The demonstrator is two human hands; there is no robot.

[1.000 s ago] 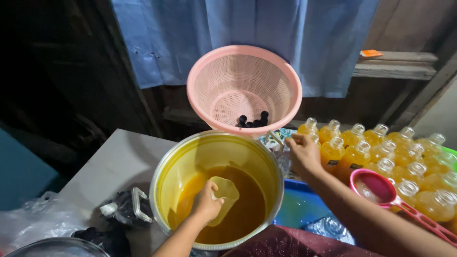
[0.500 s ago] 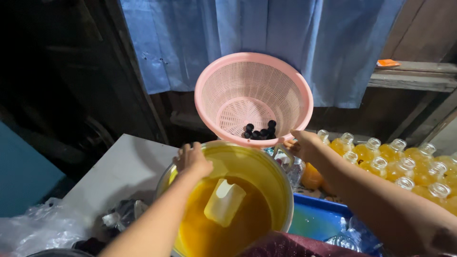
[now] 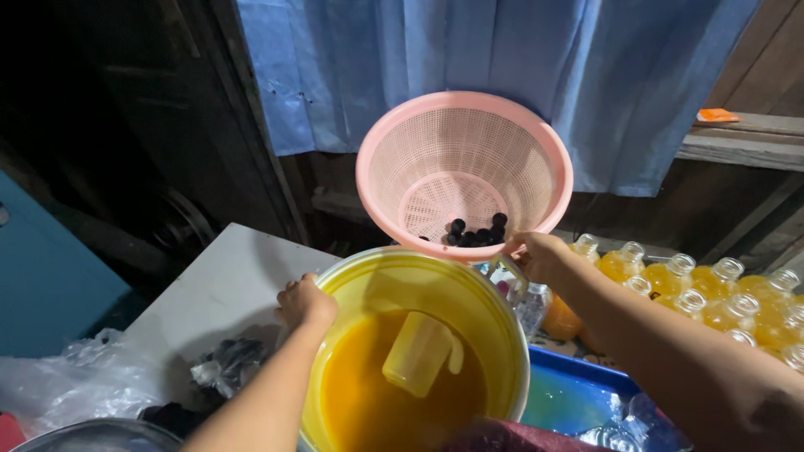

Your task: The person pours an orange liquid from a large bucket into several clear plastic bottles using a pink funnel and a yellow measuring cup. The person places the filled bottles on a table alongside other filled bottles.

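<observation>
A large metal pot (image 3: pixel 469 285) with a yellow-stained inside holds orange liquid, and a pale plastic jug (image 3: pixel 416 353) floats in it. My left hand (image 3: pixel 306 303) grips the pot's left rim or handle. My right hand (image 3: pixel 540 255) holds the pot's right handle at the far rim. Behind the pot leans a pink plastic colander (image 3: pixel 465 172) with several small dark caps (image 3: pixel 476 233) at its bottom.
Several open bottles of orange liquid (image 3: pixel 712 293) stand at the right, above a blue tray (image 3: pixel 578 393). Crumpled clear plastic bags (image 3: pixel 84 385) lie at the left on a white tabletop (image 3: pixel 218 293). A blue curtain (image 3: pixel 502 67) hangs behind.
My left hand let go of the jug in the liquid and moved out to the pot's left rim. The jug now floats free. My right hand stays at the right rim.
</observation>
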